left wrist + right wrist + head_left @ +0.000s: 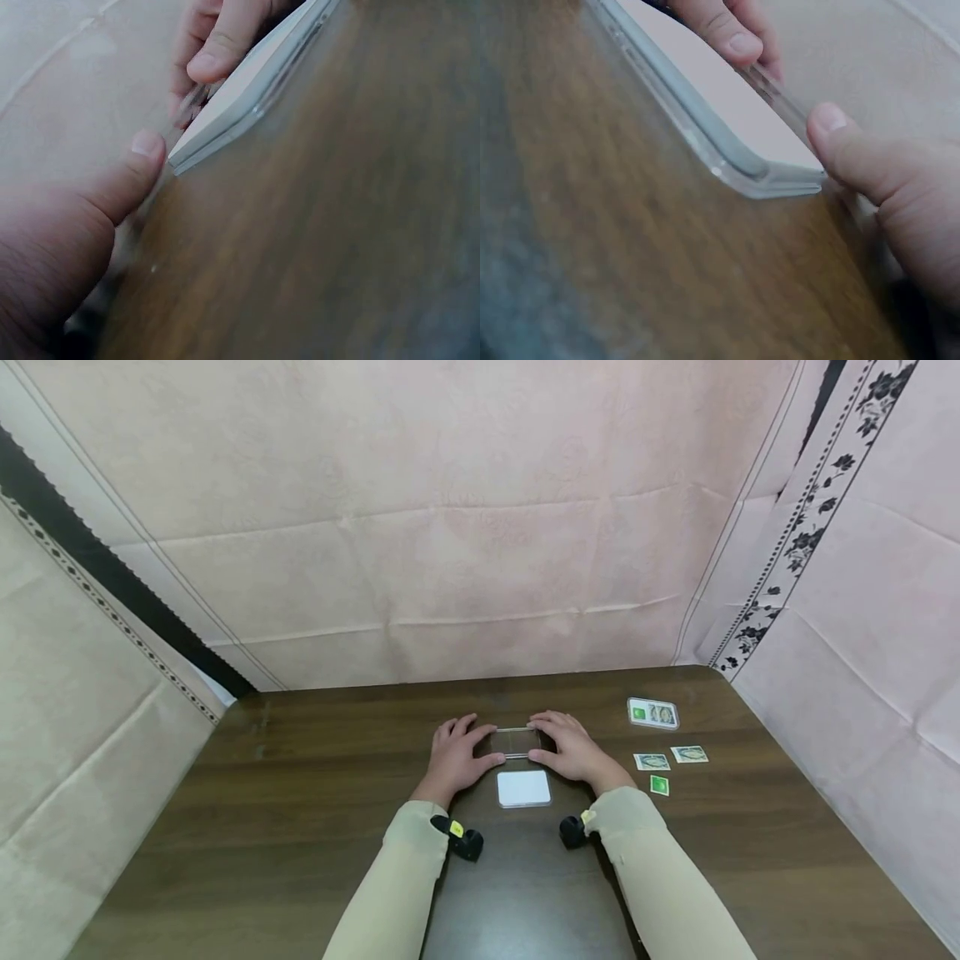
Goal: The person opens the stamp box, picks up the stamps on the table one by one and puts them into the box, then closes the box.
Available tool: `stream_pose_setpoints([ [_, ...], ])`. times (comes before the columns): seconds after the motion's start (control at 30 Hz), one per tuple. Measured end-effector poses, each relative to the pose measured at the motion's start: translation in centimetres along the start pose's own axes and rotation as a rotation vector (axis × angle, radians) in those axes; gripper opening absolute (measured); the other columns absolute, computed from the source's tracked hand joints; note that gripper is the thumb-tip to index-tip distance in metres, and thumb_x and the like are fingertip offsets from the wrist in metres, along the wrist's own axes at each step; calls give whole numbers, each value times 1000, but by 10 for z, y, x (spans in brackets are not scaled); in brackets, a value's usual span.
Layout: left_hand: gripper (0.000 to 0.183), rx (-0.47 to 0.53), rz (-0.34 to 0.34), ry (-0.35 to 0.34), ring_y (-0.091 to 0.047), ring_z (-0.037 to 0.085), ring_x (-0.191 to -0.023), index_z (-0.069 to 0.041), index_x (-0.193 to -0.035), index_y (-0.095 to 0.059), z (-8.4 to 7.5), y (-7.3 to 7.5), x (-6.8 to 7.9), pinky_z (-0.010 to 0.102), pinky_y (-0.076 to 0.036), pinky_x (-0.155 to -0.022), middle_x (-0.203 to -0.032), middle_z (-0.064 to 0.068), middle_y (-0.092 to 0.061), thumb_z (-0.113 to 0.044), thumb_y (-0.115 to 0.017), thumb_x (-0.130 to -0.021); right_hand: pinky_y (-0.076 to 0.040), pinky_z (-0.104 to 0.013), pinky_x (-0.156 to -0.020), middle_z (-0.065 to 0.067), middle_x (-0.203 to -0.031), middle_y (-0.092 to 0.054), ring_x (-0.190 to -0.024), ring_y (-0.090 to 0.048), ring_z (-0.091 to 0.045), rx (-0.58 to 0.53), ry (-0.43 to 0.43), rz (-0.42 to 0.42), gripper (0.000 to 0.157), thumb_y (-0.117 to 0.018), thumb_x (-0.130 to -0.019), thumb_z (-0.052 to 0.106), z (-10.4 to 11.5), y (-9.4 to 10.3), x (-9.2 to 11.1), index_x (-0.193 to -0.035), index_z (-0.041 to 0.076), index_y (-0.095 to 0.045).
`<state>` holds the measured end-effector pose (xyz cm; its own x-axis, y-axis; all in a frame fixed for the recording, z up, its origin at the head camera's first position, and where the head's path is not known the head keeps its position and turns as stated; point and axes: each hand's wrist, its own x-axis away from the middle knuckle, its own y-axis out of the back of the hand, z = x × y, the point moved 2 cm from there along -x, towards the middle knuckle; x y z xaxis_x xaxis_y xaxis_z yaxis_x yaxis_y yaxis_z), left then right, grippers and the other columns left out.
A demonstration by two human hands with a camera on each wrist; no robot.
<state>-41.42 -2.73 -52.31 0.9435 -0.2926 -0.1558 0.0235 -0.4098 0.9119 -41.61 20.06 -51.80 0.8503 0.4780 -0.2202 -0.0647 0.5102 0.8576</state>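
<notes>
Between the two hands is a thin clear plastic panel (515, 742), upright edges showing as pale lines. My left hand (460, 755) holds its left end, thumb at the near corner and fingers at the far one. At the right end, my right hand (568, 747) grips it the same way. Just in front of the panel lies a white rectangular slab (523, 789) with rounded corners. Up close in the right wrist view, the slab (720, 90) shows a clear plastic rim around a white face. The left wrist view has the panel's edge (193, 103) behind the slab.
To the right on the brown table (315, 827) are a clear-edged holder (652, 713) with a green square and stamp-like pictures, two loose stamp-like pieces, one (651, 762) left of the other (689, 754), and a small green square (659, 785). Pale cloth (480, 527) hangs behind the table.
</notes>
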Motion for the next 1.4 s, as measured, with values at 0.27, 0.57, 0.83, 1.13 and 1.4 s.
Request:
stream_pose_setpoints([
  [0.27,63,-56,16,72,-12,33,-135,-40,-135,-42,0,-5,-5,52,-7,-106,-149,6,-21,-69,-47,-80,-8,-48,-107,-3,-143,-34,-135,-20,-25,91,-73,6,59,-55,-88,46,1,-3,-4,-137,16,-43],
  [0.57,66,-124,67,131,1,34,-137,-46,-140,-26,-4,-9,-10,52,-1,-106,-153,6,-8,-74,-35,-81,-7,-47,-108,-2,-148,-26,-137,-16,-26,200,-124,14,62,-46,-91,49,1,-6,-7,-143,17,-34],
  [0.83,68,-101,57,122,-1,35,-137,-43,-142,-24,-4,-7,-7,53,-1,-106,-153,8,-10,-71,-37,-82,-7,-47,-108,-3,-148,-26,-137,-16,-24,168,-118,0,66,-45,-92,50,0,-6,-5,-146,17,-25],
  [1.13,62,39,11,75,-8,33,-136,-44,-143,-21,-1,-2,11,52,-3,-106,-151,6,-18,-62,-41,-87,-18,-51,-105,-2,-148,-27,-137,-16,-24,-34,-65,-83,61,-48,-92,45,3,2,17,-144,18,-30],
  [1.4,62,10,50,-2,-10,34,-136,-43,-142,-26,-8,6,41,56,-4,-105,-151,7,-19,-67,-37,-85,-17,-51,-105,-1,-148,-26,-136,-18,-25,81,10,-21,67,-44,-88,58,12,2,43,-143,20,-34],
])
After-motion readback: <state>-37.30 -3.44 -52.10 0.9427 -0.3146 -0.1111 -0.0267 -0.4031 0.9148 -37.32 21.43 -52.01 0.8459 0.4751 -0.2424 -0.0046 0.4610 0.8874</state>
